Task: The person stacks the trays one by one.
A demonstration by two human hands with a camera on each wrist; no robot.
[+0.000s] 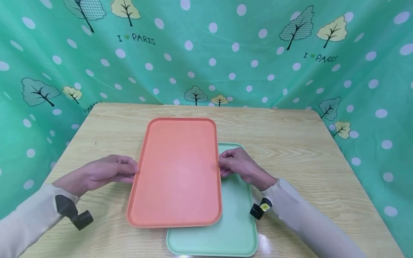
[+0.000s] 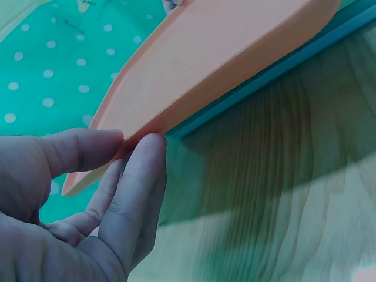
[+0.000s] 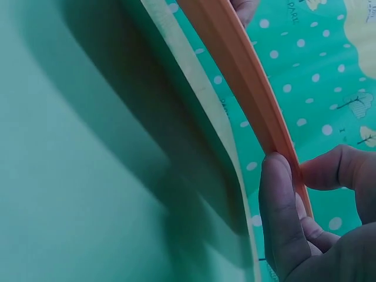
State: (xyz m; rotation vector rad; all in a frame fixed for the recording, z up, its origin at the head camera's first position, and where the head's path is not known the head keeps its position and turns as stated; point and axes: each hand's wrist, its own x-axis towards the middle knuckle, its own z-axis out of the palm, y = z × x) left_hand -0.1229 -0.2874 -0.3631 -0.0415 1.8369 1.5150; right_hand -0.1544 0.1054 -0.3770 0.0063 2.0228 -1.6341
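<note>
An orange-pink tray (image 1: pixel 177 172), rectangular with rounded corners and a low rim, is held by both hands above a green tray (image 1: pixel 238 222). On its left edge, my left hand (image 1: pixel 111 171) pinches the rim, thumb on top and fingers beneath, as the left wrist view shows. My right hand (image 1: pixel 237 165) pinches the opposite rim between thumb and fingers. In the right wrist view a gap separates the raised orange tray (image 3: pixel 244 64) from the green tray (image 3: pixel 88 176), which carries its shadow. Much of the green tray is hidden under the orange one.
The green tray rests on a wooden table (image 1: pixel 284 143). A green polka-dot cloth (image 1: pixel 200 53) printed with trees hangs behind the table and along both sides. A black strap with a small block sits on each wrist.
</note>
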